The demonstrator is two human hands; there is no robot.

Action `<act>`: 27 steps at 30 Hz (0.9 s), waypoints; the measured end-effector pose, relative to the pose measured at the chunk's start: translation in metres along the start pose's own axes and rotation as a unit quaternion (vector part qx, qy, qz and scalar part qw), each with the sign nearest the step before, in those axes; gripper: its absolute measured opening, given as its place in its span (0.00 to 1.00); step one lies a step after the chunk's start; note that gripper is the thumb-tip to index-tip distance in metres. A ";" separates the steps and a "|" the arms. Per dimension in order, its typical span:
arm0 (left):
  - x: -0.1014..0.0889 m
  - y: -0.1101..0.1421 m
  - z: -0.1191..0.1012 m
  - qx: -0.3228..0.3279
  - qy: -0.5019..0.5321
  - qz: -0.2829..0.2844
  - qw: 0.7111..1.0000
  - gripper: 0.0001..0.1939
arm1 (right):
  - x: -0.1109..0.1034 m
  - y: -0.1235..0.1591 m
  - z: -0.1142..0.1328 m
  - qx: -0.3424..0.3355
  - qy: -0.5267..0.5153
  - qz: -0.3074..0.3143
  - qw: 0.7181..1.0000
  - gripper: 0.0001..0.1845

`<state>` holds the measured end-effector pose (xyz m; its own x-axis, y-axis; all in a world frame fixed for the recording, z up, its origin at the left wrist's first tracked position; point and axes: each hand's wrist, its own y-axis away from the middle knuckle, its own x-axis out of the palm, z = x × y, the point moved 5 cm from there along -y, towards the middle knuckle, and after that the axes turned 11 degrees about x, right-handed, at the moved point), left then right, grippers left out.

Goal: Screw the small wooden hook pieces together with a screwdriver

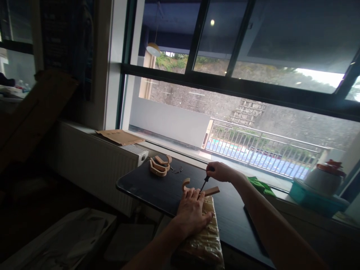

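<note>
My right hand (221, 171) is closed around the dark handle of a screwdriver (206, 179). Its shaft slants down to a wooden hook just beyond the fingertips of my left hand (192, 208). That left hand lies flat, thumb spread, over the near end of a plastic-wrapped block (206, 240). The wooden hook (211, 191) lies crosswise at the block's far end, its curled end (185, 183) showing on the left. My left fingertips touch its middle and hide part of it. The exact contact of the screwdriver tip is hard to make out.
Several curved wooden hooks (159, 167) and small screws (178, 170) lie on the dark table (140, 187). A brown envelope (120, 137) rests on the sill to the left. A green cloth (260, 186), a teal box (312, 197) and a grey container (326, 178) are on the right.
</note>
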<state>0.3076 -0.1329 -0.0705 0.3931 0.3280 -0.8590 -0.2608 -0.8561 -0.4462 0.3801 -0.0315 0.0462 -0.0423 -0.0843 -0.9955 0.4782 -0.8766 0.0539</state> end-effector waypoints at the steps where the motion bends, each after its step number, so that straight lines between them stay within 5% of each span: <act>1: 0.000 0.000 0.000 0.000 0.001 0.002 1.000 0.37 | 0.001 -0.001 -0.001 0.000 -0.003 0.002 1.000 0.15; 27: 0.000 0.000 0.000 -0.005 0.002 -0.002 1.000 0.37 | 0.002 0.001 0.012 0.010 0.037 -0.052 0.998 0.15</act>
<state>0.3075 -0.1326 -0.0703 0.3977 0.3306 -0.8559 -0.2507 -0.8582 -0.4480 0.3697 -0.0383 0.0450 -0.0249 0.0418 -0.9988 0.4571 -0.8881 -0.0486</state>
